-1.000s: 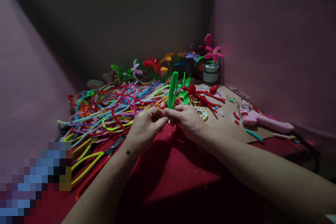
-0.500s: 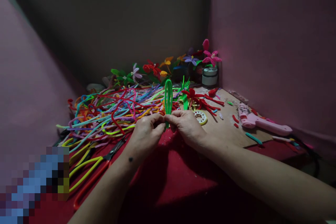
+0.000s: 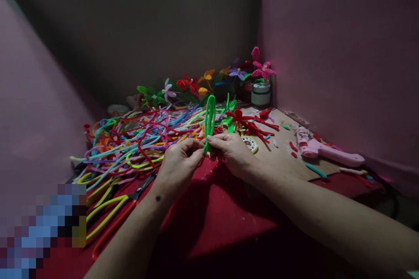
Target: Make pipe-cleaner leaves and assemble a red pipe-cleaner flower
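Observation:
A green looped pipe cleaner (image 3: 210, 115) stands upright between my hands, its loop pointing up. My left hand (image 3: 181, 159) pinches its lower end from the left, fingers closed. From the right, my right hand (image 3: 231, 150) grips the same lower end between thumb and forefinger. The fingertips of both hands nearly meet there. Behind my right hand are a bundle of green strips (image 3: 231, 124) and a round white-and-yellow disc (image 3: 249, 144), partly covered by that hand. Red pipe-cleaner flowers (image 3: 240, 117) lie just right of the green bundle.
Many coloured pipe cleaners (image 3: 144, 135) are heaped at the left. Scissors (image 3: 140, 189) with yellow and red handles lie at the front left. A pink tool (image 3: 330, 152) rests on the board (image 3: 278, 161) at right. Finished flowers (image 3: 188, 83) and a jar (image 3: 261, 94) stand behind.
The green loop has risen slightly and turned a little, with both hands still at its base. My left hand has shifted slightly left.

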`<state>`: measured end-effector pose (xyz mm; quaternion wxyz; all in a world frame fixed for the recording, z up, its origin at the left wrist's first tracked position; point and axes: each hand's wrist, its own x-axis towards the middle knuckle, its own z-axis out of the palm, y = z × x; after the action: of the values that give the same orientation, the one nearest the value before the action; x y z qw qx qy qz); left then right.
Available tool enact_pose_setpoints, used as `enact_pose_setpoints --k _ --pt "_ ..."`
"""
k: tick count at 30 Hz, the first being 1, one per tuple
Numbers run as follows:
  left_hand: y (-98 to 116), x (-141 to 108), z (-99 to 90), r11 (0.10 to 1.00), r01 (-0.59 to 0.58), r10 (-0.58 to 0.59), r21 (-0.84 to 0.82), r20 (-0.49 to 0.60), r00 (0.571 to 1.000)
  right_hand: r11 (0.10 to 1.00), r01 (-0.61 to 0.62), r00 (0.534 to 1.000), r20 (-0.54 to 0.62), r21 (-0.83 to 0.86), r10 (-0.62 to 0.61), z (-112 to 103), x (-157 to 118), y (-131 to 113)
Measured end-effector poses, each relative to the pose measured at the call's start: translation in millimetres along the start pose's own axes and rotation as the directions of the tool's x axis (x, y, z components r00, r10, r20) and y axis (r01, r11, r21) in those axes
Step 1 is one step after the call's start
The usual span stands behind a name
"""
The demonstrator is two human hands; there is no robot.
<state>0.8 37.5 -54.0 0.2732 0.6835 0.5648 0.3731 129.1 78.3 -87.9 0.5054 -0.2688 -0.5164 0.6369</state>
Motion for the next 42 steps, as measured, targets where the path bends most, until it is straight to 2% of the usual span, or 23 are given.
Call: enact_pose_setpoints --k 3,10,12,14,16,18,23,28,33,42 --pt "-2.6 0.3 1.3 1.0 0.017 -0.018 -0.006 -0.036 0.999 0.998 -0.025 1.0 -0.005 0.056 0.025 -1.3 0.4 -1.0" --pt "-13.1 1.6 4.2 0.981 -0.149 0.162 0.127 -0.105 0.981 0.994 -0.047 0.997 -0.05 0.094 0.052 -2.3 2.4 1.7" --pt "-11.6 0.4 4.9 0.943 -0.252 0.284 0.216 -0.138 0.949 0.995 -0.039 0.997 -0.069 0.092 0.046 -2.4 2.6 1.7" --pt "-9.5 -0.9 5.9 0.867 -0.344 0.417 0.361 -0.144 0.898 0.995 -0.03 0.996 -0.081 0.098 0.038 -2.8 2.8 1.8" --pt "-8.3 -2.0 7.4 0.773 -0.4 0.507 0.492 -0.101 0.856 0.992 -0.036 0.996 -0.082 0.123 0.046 -3.3 3.2 2.2" --pt "-8.5 -2.6 8.9 0.701 -0.426 0.55 0.572 -0.054 0.833 0.987 -0.057 0.993 -0.093 0.151 0.072 -3.5 3.7 2.9" --pt "-12.9 -3.9 12.5 0.59 -0.359 0.535 0.723 -0.018 0.844 0.987 -0.078 0.983 -0.153 0.142 0.1 -2.6 4.4 3.6" --pt "-16.1 -3.8 13.3 0.449 -0.29 0.558 0.845 -0.012 0.83 0.99 -0.097 0.984 -0.137 0.101 0.11 -1.2 3.7 2.0" --pt "-12.7 -3.5 14.6 0.409 -0.335 0.59 0.849 0.035 0.807 0.993 -0.111 0.984 -0.132 0.042 0.116 0.6 3.6 5.6" --pt "-10.7 -5.5 13.1 0.418 -0.418 0.538 0.807 0.15 0.829 0.984 -0.18 0.972 -0.153 -0.01 0.177 5.0 0.7 6.7"
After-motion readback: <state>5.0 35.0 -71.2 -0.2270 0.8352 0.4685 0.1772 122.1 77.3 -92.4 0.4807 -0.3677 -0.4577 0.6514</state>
